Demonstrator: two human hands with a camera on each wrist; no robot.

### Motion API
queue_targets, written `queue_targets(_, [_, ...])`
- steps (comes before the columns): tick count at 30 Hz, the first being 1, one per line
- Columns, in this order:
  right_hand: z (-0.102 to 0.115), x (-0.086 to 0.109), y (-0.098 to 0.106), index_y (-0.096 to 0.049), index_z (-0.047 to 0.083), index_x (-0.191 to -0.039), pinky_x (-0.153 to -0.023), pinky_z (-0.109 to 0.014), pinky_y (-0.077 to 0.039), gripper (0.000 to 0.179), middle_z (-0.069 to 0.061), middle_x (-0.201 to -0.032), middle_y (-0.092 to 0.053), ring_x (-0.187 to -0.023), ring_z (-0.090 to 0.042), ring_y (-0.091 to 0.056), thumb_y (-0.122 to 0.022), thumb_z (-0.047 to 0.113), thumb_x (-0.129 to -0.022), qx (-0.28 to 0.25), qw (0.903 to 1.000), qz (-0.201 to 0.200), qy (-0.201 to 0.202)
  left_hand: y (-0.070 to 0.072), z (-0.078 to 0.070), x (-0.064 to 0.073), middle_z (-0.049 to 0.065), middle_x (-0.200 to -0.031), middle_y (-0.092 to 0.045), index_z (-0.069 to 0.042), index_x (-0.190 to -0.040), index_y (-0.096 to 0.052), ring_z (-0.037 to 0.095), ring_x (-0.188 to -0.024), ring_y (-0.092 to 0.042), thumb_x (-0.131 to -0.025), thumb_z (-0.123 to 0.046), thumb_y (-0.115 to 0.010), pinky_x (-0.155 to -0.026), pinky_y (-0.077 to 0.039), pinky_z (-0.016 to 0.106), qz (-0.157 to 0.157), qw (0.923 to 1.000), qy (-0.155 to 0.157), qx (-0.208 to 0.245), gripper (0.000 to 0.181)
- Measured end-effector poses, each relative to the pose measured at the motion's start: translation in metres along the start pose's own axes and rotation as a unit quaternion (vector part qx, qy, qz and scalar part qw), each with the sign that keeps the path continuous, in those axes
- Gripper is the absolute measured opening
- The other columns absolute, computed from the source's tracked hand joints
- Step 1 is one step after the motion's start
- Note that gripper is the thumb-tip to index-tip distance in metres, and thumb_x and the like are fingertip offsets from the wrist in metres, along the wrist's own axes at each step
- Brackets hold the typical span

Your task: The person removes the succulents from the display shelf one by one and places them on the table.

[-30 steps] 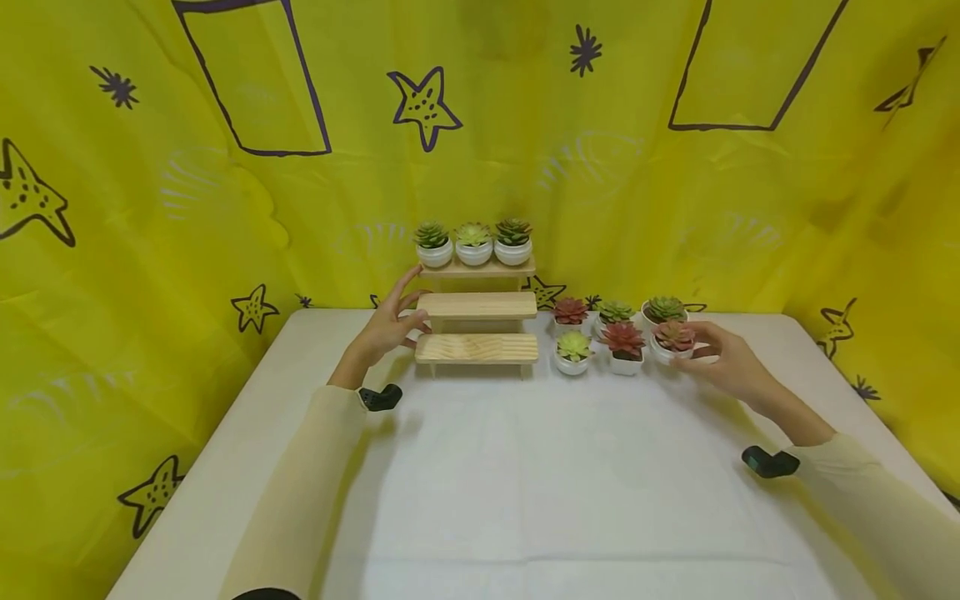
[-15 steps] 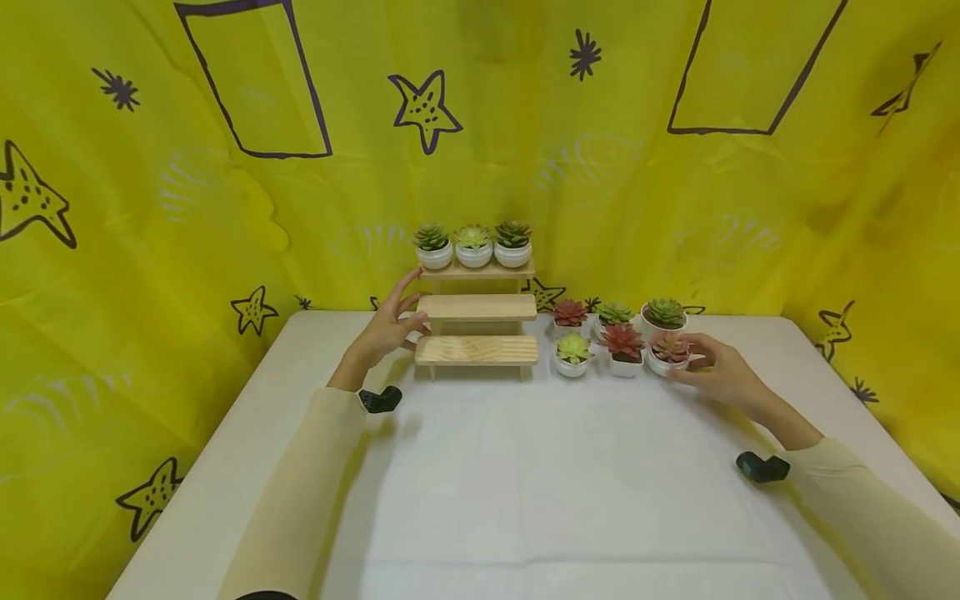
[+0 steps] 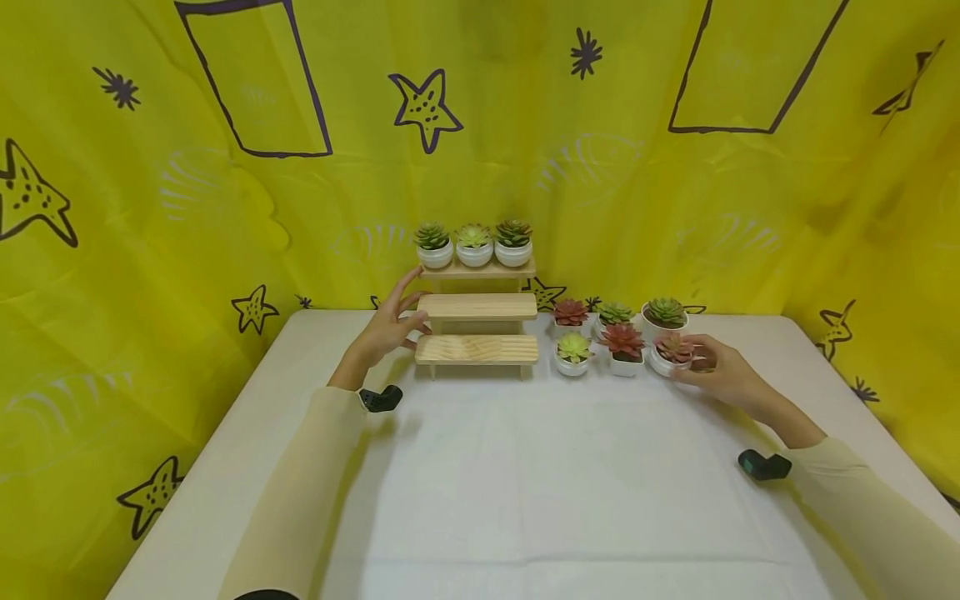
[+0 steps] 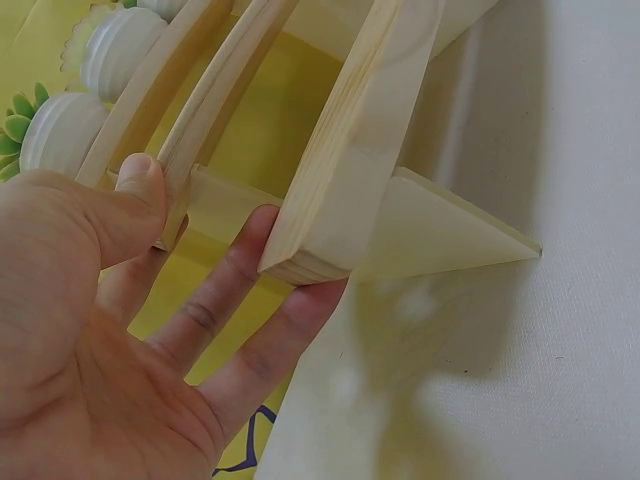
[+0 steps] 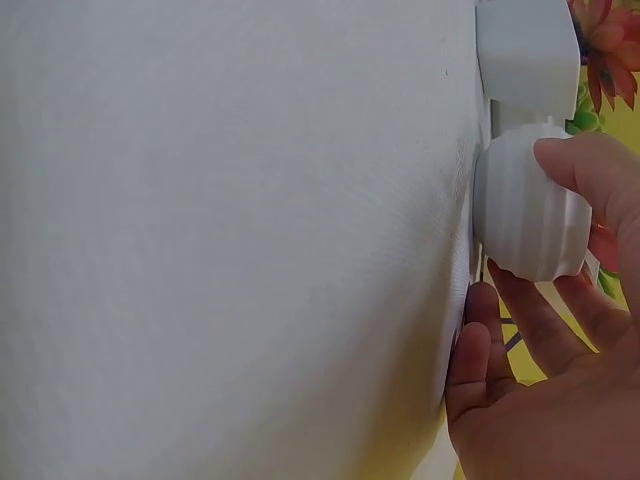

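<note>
Pink succulent pot (image 3: pixel 671 354) is the thing in play: front row, right end, right hand (image 3: pixel 723 371) on it. Change over the last second: pot and hand shift a little toward the person, mostly in the first half; hardly any motion since. Pot now sits in front of the large green succulent (image 3: pixel 665 315) and just right of the red succulent in a square pot (image 3: pixel 624 346). Right wrist view: base looks to meet the white-covered counter (image 3: pixel 585 475), pot upright.

Right hand: partly closed, thumb on one side of the pot, fingers curled at the other; no release yet. The little shift looks like adjusting position or grip, not carrying; the pot hasn't left the group.

Left hand (image 3: pixel 381 333): unchanged, fingers spread and mostly straight at the left end of the wooden three-tier stand (image 3: pixel 477 307), thumb by the middle tier, fingertips at the lowest; seems to be steadying it, not clamping.

Top-tier succulents (image 3: pixel 473 243): three in a row, same as a second ago. Lime succulent (image 3: pixel 573 353) also unmoved, beside the stand. So arrangement on the stand is no further along; only the pink pot's spot differs.
</note>
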State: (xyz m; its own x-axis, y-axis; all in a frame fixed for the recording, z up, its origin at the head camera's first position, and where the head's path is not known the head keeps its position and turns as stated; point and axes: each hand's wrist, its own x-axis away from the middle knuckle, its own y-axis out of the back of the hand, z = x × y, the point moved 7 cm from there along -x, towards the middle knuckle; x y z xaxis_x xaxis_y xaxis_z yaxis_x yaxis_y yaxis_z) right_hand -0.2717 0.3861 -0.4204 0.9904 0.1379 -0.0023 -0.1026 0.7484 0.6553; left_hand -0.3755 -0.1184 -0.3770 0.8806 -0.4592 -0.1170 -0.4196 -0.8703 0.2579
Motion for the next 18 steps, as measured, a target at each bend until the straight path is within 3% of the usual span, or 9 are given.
queue_targets(18, [0.0002, 0.0003, 0.0000, -0.036, -0.007, -0.151, -0.079, -0.012, -0.047, 0.069, -0.033, -0.139, -0.051, -0.120, -0.049, -0.058, -0.073, 0.020, -0.099, 0.005, 1.0000, 0.000, 0.008, -0.0001, 0.0004, 0.0001, 0.018, -0.168, -0.022, -0.041, -0.165, -0.008, 0.050, -0.108, -0.061, -0.108, -0.012, -0.052, -0.074, -0.059, 0.051, -0.001, 1.0000, -0.003, -0.009, 0.078])
